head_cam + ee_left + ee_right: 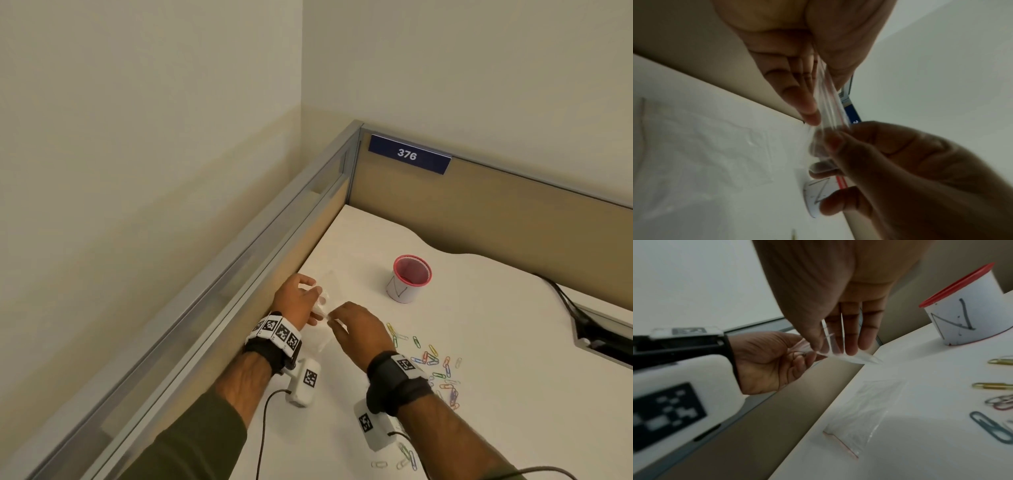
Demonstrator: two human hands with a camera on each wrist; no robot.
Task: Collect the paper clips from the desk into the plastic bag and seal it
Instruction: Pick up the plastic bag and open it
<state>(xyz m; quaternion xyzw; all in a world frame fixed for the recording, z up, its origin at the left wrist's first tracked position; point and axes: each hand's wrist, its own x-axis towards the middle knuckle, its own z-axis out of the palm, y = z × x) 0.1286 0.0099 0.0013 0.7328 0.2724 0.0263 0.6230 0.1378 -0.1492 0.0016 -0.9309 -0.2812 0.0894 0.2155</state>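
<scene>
A small clear plastic bag (323, 306) with a red zip strip hangs just above the desk near the left partition. My left hand (313, 301) pinches one side of its mouth, and my right hand (337, 320) pinches the other. In the left wrist view the bag (830, 104) stretches between the left fingers (807, 107) and the right hand (900, 162). The right wrist view shows the bag (838, 353) under the right fingers (851, 340). Several coloured paper clips (431, 359) lie scattered on the white desk right of my right wrist, also visible in the right wrist view (992, 386).
A second clear bag (865, 415) lies flat on the desk below my hands. A white cup with a red rim (409, 279) stands further back. A few more clips (406, 455) lie near the front. Partition walls (274, 253) close the left and back; a cable opening (603, 339) is at right.
</scene>
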